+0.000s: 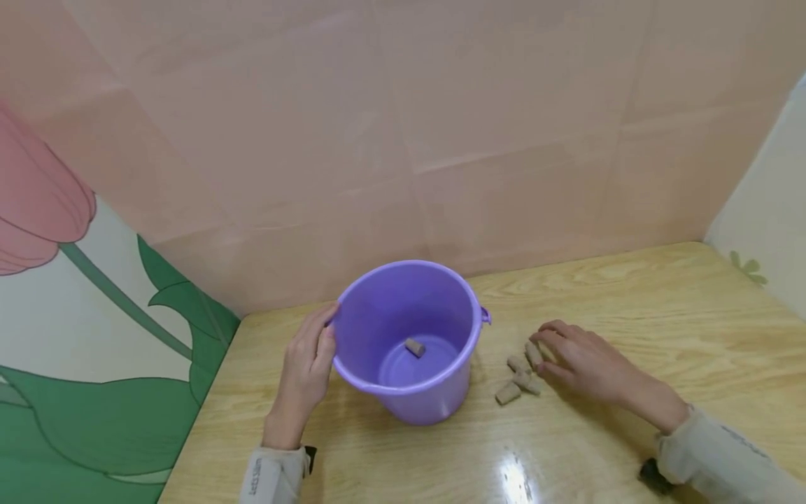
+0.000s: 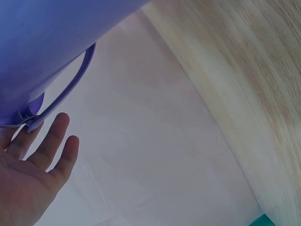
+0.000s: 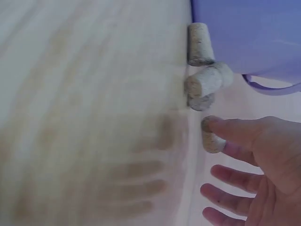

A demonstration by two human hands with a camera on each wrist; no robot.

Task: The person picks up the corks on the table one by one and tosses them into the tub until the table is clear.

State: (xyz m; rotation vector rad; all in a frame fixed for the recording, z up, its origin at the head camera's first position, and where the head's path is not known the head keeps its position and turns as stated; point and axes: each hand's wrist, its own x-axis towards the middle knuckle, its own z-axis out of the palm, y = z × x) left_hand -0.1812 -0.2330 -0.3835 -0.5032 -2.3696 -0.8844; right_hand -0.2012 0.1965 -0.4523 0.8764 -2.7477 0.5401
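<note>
A purple bucket (image 1: 434, 399) stands on the table, its mouth facing up, with one cork (image 1: 415, 347) lying on its floor. My left hand (image 1: 306, 360) holds the bucket's left rim. In the left wrist view, the fingers (image 2: 61, 136) reach beside the bucket's handle (image 2: 70, 84), the outer ones spread; the thumb is hidden there. To the right of the bucket, my right hand (image 1: 582, 360) pinches a cork (image 3: 214, 142) between thumb and index finger, its other fingers loosely extended. Several more corks (image 1: 507, 393) lie in a small heap between that hand and the bucket.
The wood-grain table (image 1: 630, 301) meets a pinkish draped wall (image 1: 403, 140) close behind the bucket. A panel with a painted tulip (image 1: 44, 203) borders the left side, and a pale wall (image 1: 774, 231) the right.
</note>
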